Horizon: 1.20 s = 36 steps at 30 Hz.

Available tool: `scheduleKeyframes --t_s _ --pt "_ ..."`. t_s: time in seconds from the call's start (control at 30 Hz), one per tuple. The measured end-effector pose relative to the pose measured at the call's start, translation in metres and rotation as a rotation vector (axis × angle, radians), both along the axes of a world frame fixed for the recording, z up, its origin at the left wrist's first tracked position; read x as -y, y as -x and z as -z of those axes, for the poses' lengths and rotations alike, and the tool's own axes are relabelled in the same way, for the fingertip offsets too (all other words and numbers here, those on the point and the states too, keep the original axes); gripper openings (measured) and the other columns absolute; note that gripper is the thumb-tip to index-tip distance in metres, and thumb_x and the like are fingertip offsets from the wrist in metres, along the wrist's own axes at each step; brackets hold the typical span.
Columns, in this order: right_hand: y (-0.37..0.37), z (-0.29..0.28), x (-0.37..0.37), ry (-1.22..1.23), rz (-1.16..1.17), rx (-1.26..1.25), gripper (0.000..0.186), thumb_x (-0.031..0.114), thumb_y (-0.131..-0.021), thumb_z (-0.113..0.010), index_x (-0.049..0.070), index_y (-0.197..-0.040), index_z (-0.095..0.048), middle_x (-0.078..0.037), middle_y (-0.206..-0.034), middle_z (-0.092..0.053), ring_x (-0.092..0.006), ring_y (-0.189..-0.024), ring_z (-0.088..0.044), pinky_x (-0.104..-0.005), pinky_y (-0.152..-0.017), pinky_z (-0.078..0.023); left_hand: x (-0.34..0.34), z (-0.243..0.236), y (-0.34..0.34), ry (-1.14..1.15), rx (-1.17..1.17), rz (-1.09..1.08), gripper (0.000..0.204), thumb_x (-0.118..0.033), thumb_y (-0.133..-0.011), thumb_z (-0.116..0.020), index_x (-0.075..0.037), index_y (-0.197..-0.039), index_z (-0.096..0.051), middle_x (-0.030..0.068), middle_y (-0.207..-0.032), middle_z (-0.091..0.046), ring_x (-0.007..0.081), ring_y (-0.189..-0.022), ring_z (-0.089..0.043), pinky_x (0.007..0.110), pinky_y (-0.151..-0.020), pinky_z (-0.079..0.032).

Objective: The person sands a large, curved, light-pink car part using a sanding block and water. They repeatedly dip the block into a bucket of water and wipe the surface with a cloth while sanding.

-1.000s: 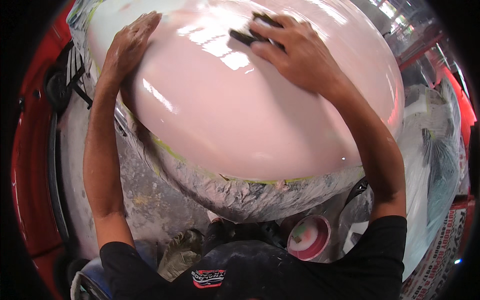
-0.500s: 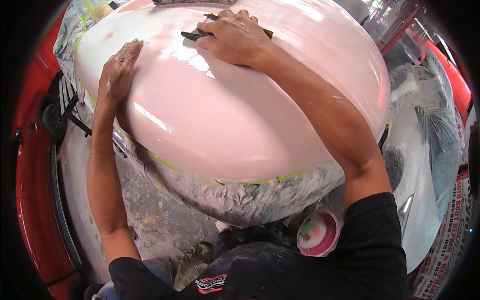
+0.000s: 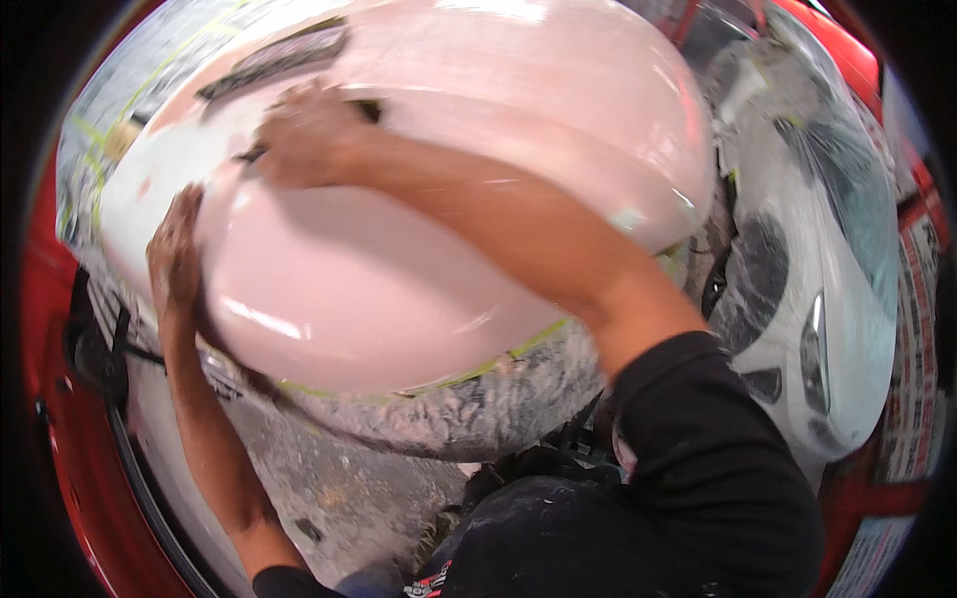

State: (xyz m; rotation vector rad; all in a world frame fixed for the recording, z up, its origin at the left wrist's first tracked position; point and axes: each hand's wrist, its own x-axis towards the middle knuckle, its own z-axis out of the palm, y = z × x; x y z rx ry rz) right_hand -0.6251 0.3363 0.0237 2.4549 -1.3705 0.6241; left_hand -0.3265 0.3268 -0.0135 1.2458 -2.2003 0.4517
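A large curved panel coated in glossy pale pink and white fills the middle, its edge wrapped in crumpled masking with green tape. My right hand, blurred, is closed on a black block against the panel's upper left, with the forearm crossing the surface. My left hand rests open along the panel's left edge, fingers stretched upward. A long dark, speckled bar lies on the panel just above my right hand.
A red car runs along the left. At the right stands a white bumper under clear plastic, beside red framework. The stained concrete floor shows below the panel, near my legs.
My right hand with the black block has moved steadily leftward across the panel, and down in the latest frame. My left hand sits lower in view, which has shifted to show more of the upper left.
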Motion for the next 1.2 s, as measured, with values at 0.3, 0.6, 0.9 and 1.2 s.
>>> scheduleKeyframes --t_s 0.3,0.6,0.9,1.2 --pt "0.088 0.009 -0.100 -0.195 0.015 0.119 0.035 0.038 -0.091 -0.062 0.012 -0.112 -0.073 -0.021 -0.113 -0.068 -0.0363 -0.116 -0.060 -0.0547 -0.101 -0.044 -0.008 -0.009 0.001 -0.227 -0.206 -0.006 0.050 -0.030 -0.110 -0.034 0.002 -0.141 -0.056 0.0179 -0.149 -0.054 0.0294 -0.141 -0.047 0.038 -0.119 -0.032" --pt "0.298 0.087 -0.259 0.120 0.197 0.197 0.051 0.019 -0.083 -0.074 0.011 -0.133 -0.067 -0.023 -0.145 -0.051 -0.0406 -0.127 -0.053 -0.0488 -0.108 -0.042 -0.029 -0.022 0.049 -0.295 -0.434 -0.111 0.058 -0.044 -0.109 -0.037 0.000 -0.136 -0.062 0.0185 -0.138 -0.063 0.0306 -0.135 -0.054 0.036 -0.114 -0.036" --pt "0.123 0.030 -0.083 0.131 0.108 0.198 0.038 0.039 -0.087 -0.066 0.014 -0.114 -0.071 -0.020 -0.116 -0.063 -0.0378 -0.108 -0.063 -0.0524 -0.097 -0.048 -0.006 -0.013 0.026 -0.305 -0.358 0.023 0.057 -0.038 -0.112 -0.031 0.005 -0.139 -0.056 0.0176 -0.145 -0.057 0.0267 -0.139 -0.050 0.036 -0.118 -0.032" --pt "0.343 0.109 -0.265 0.263 0.281 0.250 0.046 0.030 -0.084 -0.074 0.016 -0.128 -0.069 -0.021 -0.138 -0.055 -0.0385 -0.122 -0.054 -0.0503 -0.105 -0.044 -0.011 -0.016 0.014 -0.349 -0.428 -0.052 0.060 -0.041 -0.112 -0.031 0.006 -0.141 -0.054 0.0185 -0.147 -0.056 0.0260 -0.140 -0.048 0.035 -0.118 -0.032"
